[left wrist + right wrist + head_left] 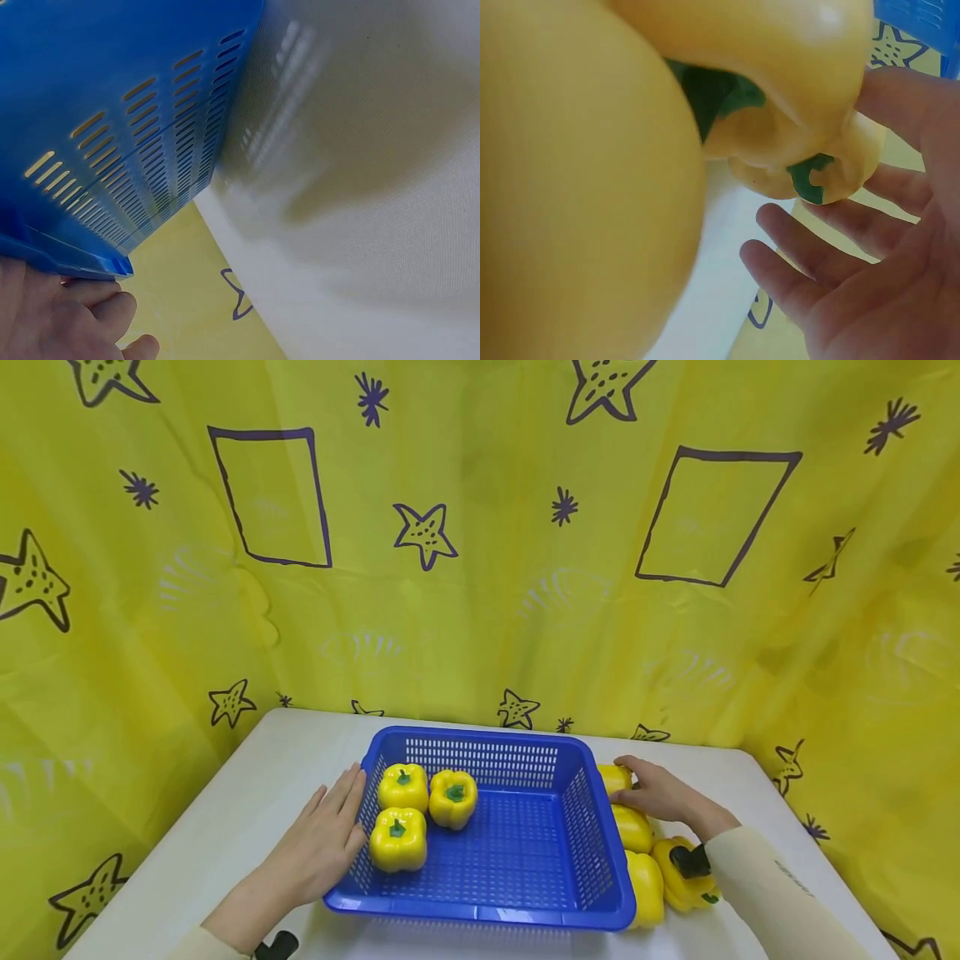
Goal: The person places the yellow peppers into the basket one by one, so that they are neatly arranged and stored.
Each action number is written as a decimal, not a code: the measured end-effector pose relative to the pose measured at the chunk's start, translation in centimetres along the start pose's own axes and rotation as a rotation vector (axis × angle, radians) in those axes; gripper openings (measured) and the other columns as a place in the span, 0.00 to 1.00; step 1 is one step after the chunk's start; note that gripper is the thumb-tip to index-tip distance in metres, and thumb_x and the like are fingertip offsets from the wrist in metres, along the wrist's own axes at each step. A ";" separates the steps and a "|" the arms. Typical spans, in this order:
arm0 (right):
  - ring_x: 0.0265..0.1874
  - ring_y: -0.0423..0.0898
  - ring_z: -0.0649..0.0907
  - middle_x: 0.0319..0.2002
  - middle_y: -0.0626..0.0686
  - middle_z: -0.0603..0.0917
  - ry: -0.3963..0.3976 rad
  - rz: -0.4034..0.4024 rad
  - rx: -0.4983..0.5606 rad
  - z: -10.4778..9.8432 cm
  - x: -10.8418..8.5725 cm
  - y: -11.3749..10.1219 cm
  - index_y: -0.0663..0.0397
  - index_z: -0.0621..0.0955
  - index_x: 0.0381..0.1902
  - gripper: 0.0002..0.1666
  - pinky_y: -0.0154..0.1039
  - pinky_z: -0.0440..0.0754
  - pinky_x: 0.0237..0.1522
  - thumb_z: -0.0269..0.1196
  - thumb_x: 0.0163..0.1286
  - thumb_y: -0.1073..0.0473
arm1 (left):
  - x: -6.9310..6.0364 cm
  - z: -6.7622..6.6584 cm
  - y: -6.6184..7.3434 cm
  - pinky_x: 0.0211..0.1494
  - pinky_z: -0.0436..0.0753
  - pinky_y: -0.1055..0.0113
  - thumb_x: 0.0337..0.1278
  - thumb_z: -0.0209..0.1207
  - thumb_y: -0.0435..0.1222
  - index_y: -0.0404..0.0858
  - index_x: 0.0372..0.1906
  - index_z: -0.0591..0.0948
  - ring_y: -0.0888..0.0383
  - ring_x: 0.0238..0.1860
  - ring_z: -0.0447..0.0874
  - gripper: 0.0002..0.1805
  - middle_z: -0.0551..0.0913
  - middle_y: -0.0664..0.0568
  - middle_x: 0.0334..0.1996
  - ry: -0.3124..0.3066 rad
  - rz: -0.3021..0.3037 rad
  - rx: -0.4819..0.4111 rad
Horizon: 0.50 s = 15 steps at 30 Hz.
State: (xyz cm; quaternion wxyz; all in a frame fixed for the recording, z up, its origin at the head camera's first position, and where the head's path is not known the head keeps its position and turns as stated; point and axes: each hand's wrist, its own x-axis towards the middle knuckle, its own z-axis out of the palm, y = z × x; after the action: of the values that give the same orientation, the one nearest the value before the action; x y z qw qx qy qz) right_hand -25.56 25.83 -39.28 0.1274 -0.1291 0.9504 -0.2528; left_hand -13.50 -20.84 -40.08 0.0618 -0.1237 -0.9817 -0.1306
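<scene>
A blue plastic basket (480, 912) with slotted walls stands on the white table. Three yellow bell peppers with green stems sit at its left end, one of them the front pepper (398, 843). My left hand (322, 839) lies with straight fingers against the basket's left rim; in the left wrist view its fingers (112, 311) are at the rim's edge. Right of the basket, my right hand (663, 789) holds the farthest yellow bell pepper (611, 779) between thumb and fingers. In the right wrist view this pepper (859, 154) is partly hidden by a nearer one.
More yellow bell peppers lie along the basket's right side, including a middle one (633, 828), a front one (645, 889) and one under the right wrist (682, 885). A yellow patterned curtain (480, 610) hangs behind and beside the white table (285, 760).
</scene>
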 end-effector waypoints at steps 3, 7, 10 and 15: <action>0.53 0.62 0.80 0.59 0.72 0.76 0.033 -0.022 -0.033 -0.3 -0.1 0.1 0.71 0.68 0.66 0.37 0.63 0.78 0.58 0.65 0.67 0.54 | 0.0 0.0 0.0 0.78 0.53 0.39 0.71 0.44 0.39 0.29 0.77 0.54 0.40 0.79 0.51 0.34 0.50 0.38 0.79 0.006 0.002 0.005; 0.52 0.65 0.80 0.56 0.74 0.77 0.054 -0.016 -0.075 -0.5 0.1 0.1 0.72 0.69 0.64 0.38 0.63 0.79 0.56 0.67 0.65 0.53 | -0.1 -0.1 -0.1 0.78 0.53 0.39 0.71 0.44 0.39 0.29 0.76 0.54 0.40 0.78 0.52 0.34 0.51 0.38 0.79 0.009 -0.001 0.012; 0.52 0.65 0.80 0.56 0.73 0.78 0.025 0.020 -0.092 -0.5 0.1 0.0 0.72 0.68 0.65 0.40 0.64 0.78 0.57 0.68 0.64 0.51 | -0.1 -0.2 -0.1 0.78 0.52 0.39 0.71 0.44 0.39 0.29 0.76 0.54 0.40 0.78 0.51 0.34 0.51 0.38 0.79 0.006 -0.005 0.008; 0.53 0.62 0.80 0.58 0.70 0.78 -0.026 0.075 -0.072 -0.5 -0.1 0.0 0.69 0.66 0.67 0.41 0.65 0.76 0.60 0.67 0.65 0.51 | -0.1 -0.1 0.1 0.78 0.52 0.39 0.70 0.44 0.39 0.28 0.76 0.54 0.40 0.78 0.52 0.34 0.51 0.38 0.79 0.006 -0.004 0.003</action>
State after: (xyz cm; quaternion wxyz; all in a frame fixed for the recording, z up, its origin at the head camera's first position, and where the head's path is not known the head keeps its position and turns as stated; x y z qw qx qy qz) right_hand -25.65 26.09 -38.84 0.1443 -0.1011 0.9613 -0.2120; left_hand -13.41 -20.77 -40.01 0.0646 -0.1213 -0.9820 -0.1296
